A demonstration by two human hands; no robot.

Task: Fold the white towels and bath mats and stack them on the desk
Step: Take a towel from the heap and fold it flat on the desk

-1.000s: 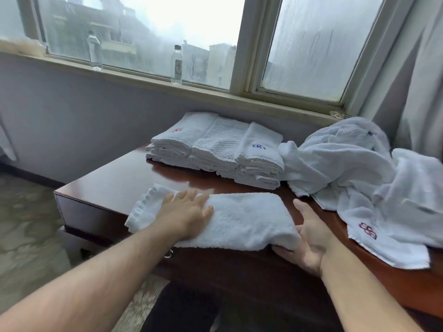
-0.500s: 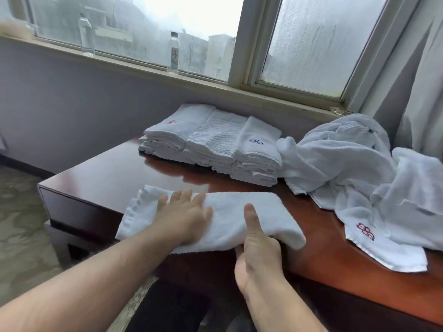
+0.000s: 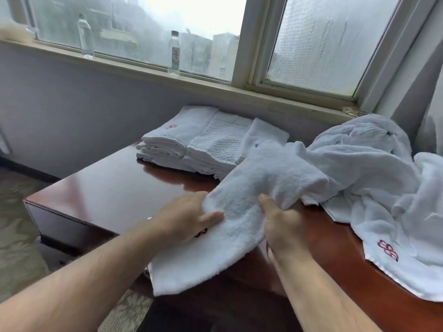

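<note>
Folding: towel (image 3: 249, 188) is gripped by left hand (image 3: 189, 218) and right hand (image 3: 281, 224); edges are best aligned before pressing flat.

A glossy reddish-brown counter (image 3: 107, 188) stands against a pale grey wall (image 3: 72, 104), over patterned carpet (image 3: 16, 236). Dull daylight comes through a fogged window (image 3: 191, 17) above.

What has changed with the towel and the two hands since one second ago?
The left hand, which pressed flat on the towel, now grips it; the right hand took hold too. Together they raised the towel from the desk, right end highest. The folded stacks and the unfolded pile stayed in place.
</note>
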